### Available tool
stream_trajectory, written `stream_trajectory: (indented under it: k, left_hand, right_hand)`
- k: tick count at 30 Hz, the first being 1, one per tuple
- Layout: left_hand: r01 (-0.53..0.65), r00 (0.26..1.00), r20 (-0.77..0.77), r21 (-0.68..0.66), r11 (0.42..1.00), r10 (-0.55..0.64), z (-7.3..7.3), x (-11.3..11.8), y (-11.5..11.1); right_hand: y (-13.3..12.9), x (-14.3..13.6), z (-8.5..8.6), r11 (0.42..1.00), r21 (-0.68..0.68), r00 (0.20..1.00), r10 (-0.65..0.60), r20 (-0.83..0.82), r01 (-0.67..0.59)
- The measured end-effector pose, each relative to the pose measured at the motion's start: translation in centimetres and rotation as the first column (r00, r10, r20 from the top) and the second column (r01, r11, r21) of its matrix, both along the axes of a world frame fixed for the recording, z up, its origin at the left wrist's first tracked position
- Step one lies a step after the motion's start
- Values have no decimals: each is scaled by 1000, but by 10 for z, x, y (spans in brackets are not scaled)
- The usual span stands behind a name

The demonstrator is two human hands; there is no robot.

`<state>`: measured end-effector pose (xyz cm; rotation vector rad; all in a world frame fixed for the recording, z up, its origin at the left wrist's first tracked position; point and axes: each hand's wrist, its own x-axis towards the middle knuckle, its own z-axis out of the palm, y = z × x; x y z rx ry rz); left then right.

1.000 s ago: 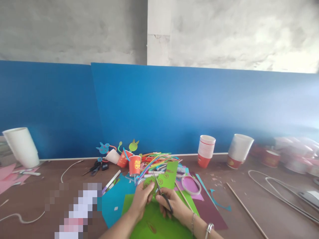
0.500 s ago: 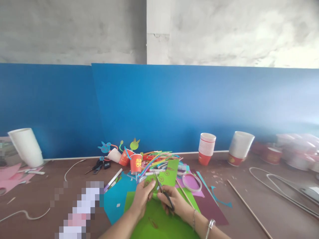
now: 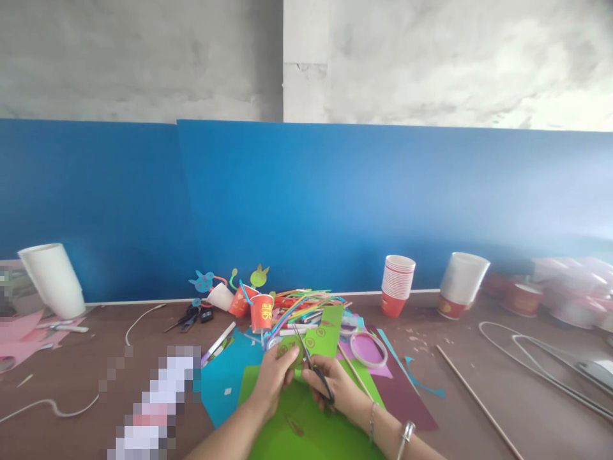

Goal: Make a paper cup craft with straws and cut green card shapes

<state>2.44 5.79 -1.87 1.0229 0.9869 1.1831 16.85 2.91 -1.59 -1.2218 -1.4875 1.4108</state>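
Note:
My left hand point(image 3: 272, 377) pinches a green paper piece point(image 3: 329, 333) with drawn marks, which rises to the right behind the scissors. Black-handled scissors point(image 3: 322, 382) are in my right hand point(image 3: 338, 383), their blades pointing up and left across that paper. Under both hands lies a larger green sheet point(image 3: 316, 428), on top of a blue sheet point(image 3: 220, 383). A roll of clear tape point(image 3: 368, 350) rests on pink and maroon paper to the right of my hands.
Behind my hands are colourful pipe cleaners point(image 3: 311, 303) and a red cup point(image 3: 262, 313) beside paper animal figures. Stacked cups point(image 3: 398, 285) stand at the back right. A wooden stick point(image 3: 479, 402) and a white cable lie right; more cups point(image 3: 52, 281) stand left.

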Motion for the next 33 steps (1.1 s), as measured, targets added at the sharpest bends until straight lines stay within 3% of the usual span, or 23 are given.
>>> stream_trajectory:
  k: [25, 33]
  left_hand:
    - [17, 998, 62, -19, 1000, -16, 2, 1, 0]
    - [-11, 995, 95, -57, 998, 16, -7, 2, 3]
  right_hand:
    - [0, 0, -1, 999, -29, 1000, 19, -14, -19]
    - [2, -3, -3, 998, -29, 998, -46, 48, 47]
